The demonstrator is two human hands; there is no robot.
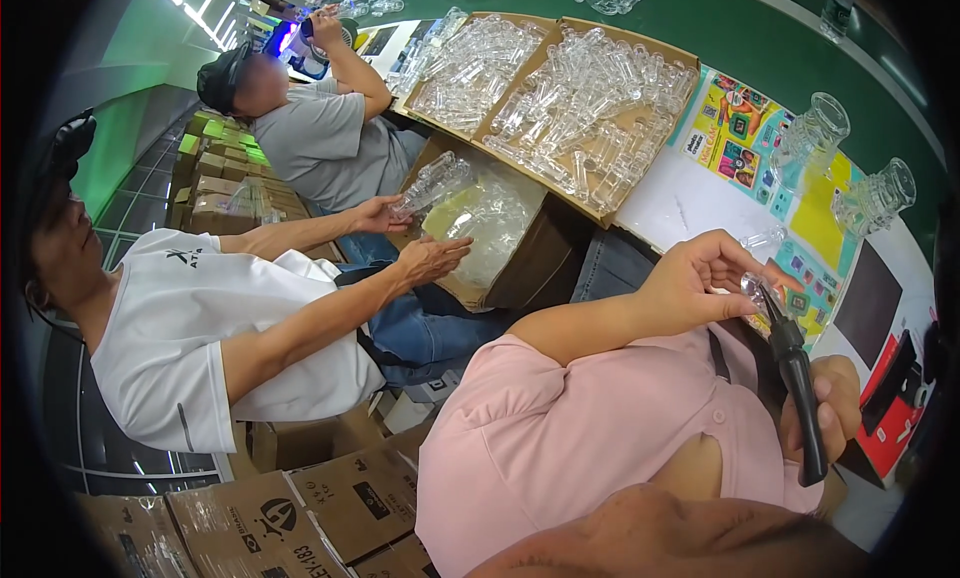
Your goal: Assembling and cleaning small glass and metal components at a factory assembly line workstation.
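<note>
My left hand (712,276) is closed in a pinch on a small clear glass piece (750,284). Black-handled long-nose pliers (795,378) are gripped in my right hand (828,406), which is partly hidden behind the handles. The narrow tips of the pliers are at the glass piece, close to my left fingertips; I cannot tell whether they grip it. Beneath my hands lies a colourful printed sheet (735,118), and a clear glass tube (765,240) rests beside my left hand. Two clear ridged glass vessels, one upper (815,128) and one lower (875,198), stand past the sheet.
Cardboard trays (605,213) full of clear glass pieces stand on the green table (700,23). At left, a person in white (230,328) handles clear glass over an open carton (500,296) with plastic bags. Another person in grey (315,143) sits beyond. Cartons (270,523) are stacked behind.
</note>
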